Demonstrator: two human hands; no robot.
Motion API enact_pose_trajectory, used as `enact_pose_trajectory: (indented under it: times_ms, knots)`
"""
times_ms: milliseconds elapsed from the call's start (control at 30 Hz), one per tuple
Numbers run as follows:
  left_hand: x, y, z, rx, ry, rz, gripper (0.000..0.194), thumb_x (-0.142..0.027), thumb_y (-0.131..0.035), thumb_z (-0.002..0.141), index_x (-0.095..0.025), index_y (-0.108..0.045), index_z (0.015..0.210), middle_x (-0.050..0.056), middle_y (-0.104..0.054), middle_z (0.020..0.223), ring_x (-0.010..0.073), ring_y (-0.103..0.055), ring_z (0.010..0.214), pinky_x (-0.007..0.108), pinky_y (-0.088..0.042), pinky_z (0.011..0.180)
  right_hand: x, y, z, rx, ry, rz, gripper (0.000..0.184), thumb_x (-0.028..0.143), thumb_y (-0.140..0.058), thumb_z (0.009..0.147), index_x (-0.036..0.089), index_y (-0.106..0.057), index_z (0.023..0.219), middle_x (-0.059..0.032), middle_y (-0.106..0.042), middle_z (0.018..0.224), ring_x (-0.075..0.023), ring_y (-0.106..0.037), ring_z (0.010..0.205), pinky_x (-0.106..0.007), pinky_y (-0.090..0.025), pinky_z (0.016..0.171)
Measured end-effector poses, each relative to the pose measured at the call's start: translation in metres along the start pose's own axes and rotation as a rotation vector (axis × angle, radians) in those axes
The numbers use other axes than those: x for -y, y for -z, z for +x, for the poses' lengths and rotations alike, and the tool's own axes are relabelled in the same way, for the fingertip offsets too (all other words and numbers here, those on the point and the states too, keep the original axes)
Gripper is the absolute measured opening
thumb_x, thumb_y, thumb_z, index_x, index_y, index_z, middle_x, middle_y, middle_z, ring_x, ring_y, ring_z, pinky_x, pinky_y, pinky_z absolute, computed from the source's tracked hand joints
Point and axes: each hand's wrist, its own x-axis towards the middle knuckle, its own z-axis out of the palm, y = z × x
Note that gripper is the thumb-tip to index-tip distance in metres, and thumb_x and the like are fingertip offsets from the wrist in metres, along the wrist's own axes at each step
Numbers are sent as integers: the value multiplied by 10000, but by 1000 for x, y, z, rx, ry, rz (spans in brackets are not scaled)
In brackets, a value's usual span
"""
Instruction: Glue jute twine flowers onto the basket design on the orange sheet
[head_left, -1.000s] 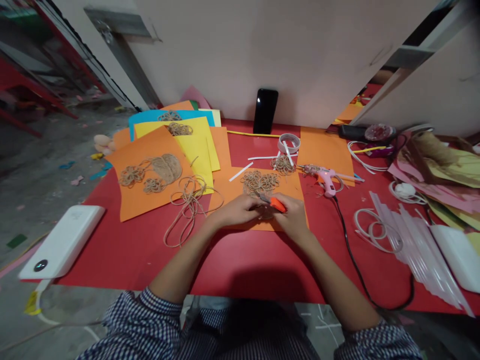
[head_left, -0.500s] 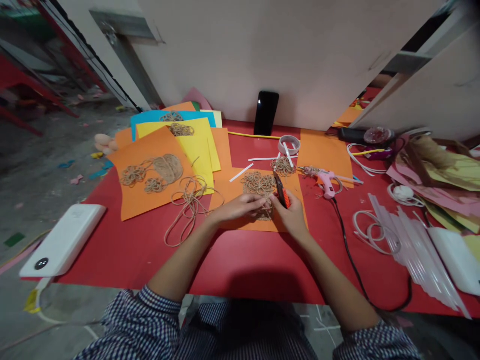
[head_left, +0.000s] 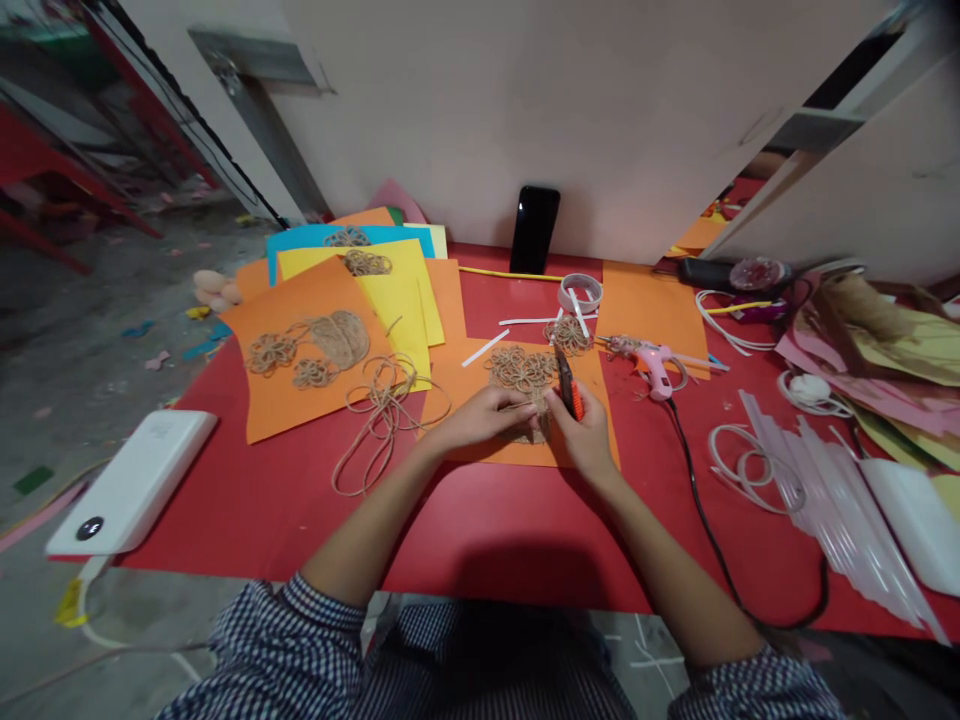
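Observation:
My right hand (head_left: pixel 585 435) is closed round a small hand tool (head_left: pixel 567 385) with a dark upper part and an orange-and-black handle; its exact kind is hard to make out. The tool's tip points away from me. My left hand (head_left: pixel 484 415) has its fingers together at a coiled jute twine piece (head_left: pixel 523 368) with flower-like loops, which lies on an orange sheet (head_left: pixel 465 385). Both hands meet over its near part, hiding what the fingertips pinch. A second jute flower (head_left: pixel 574 336) lies just beyond the tool.
A pink glue gun (head_left: pixel 656 368) and clear glue sticks (head_left: pixel 847 510) lie right. Loose twine (head_left: pixel 386 405) and orange, yellow and blue sheets with jute pieces (head_left: pixel 337 338) lie left. A phone (head_left: pixel 535 230) leans on the wall by a tape roll (head_left: pixel 580 292). A white power bank (head_left: pixel 135 480) sits far left.
The view has shifted very slightly. Both hands stay over the jute piece, the tool still in my right hand, with only small finger movement.

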Motion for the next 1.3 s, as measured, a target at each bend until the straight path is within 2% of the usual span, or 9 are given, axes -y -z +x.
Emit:
enact_pose_trajectory:
  times_ms: [200, 367, 533, 667, 833, 967, 1033, 1167, 1300]
  knots:
    - [3, 5, 0, -8, 23, 120, 426, -511, -539, 929, -116, -629, 798, -28, -476, 601, 81, -397, 543, 223, -336, 556, 1, 5, 3, -21, -21, -25, 260, 454, -634, 860, 201, -580, 834, 51, -476, 664, -115, -432, 605, -234, -378, 584]
    - [7, 9, 2, -20, -9, 203, 430, -516, -546, 914, -117, -635, 780, 6, -541, 671, 97, -446, 593, 231, -360, 586, -4, 5, 4, 60, 25, -68, 276, 467, -640, 863, 192, -622, 841, 22, -548, 718, -135, -500, 668, -253, -411, 639]
    - [3, 7, -1, -37, 37, 189, 455, -542, -529, 915, -122, -652, 788, -31, -471, 569, 91, -411, 529, 230, -364, 568, -9, 6, 6, 47, 70, -141, 279, 462, -629, 883, 187, -641, 836, 16, -557, 727, -143, -518, 683, -262, -406, 658]
    - [0, 8, -4, -35, 81, 190, 497, -583, -542, 899, -114, -680, 810, -23, -503, 522, 106, -492, 527, 237, -418, 607, -11, 7, 6, 38, 99, -205, 279, 451, -599, 907, 193, -600, 801, 22, -526, 720, -144, -505, 689, -259, -391, 656]
    - [-1, 5, -5, 20, 112, 160, 502, -603, -586, 867, -112, -677, 920, 35, -632, 671, 116, -539, 565, 238, -423, 576, -8, 4, 4, 80, 145, -221, 257, 421, -579, 918, 200, -589, 787, 12, -523, 718, -157, -502, 688, -266, -399, 636]
    - [3, -1, -3, 25, 53, 61, 461, -586, -535, 904, -134, -626, 906, 16, -577, 671, 124, -521, 600, 251, -428, 618, -2, 2, 6, 136, 203, -314, 245, 428, -557, 933, 222, -614, 812, -22, -588, 810, -191, -565, 764, -302, -448, 694]
    - [6, -1, -1, -57, 22, 98, 454, -567, -491, 928, -139, -607, 834, 27, -577, 710, 130, -510, 642, 257, -416, 650, -4, 5, 8, 117, 211, -472, 239, 448, -526, 948, 237, -636, 926, -46, -612, 912, -212, -590, 811, -329, -462, 725]
    - [13, 6, 4, -432, -40, 312, 381, -481, -435, 957, -169, -532, 760, 11, -544, 727, 148, -488, 691, 261, -383, 667, -13, 15, 6, 13, 238, -894, 248, 409, -474, 962, 234, -641, 1015, -107, -605, 957, -270, -572, 826, -390, -456, 729]
    - [21, 12, 8, -618, -44, 332, 349, -455, -406, 958, -182, -490, 759, -11, -496, 699, 150, -460, 671, 263, -353, 652, -11, 11, 18, -38, 296, -934, 312, 444, -561, 914, 201, -631, 1097, -148, -615, 1002, -326, -541, 967, -463, -453, 854]
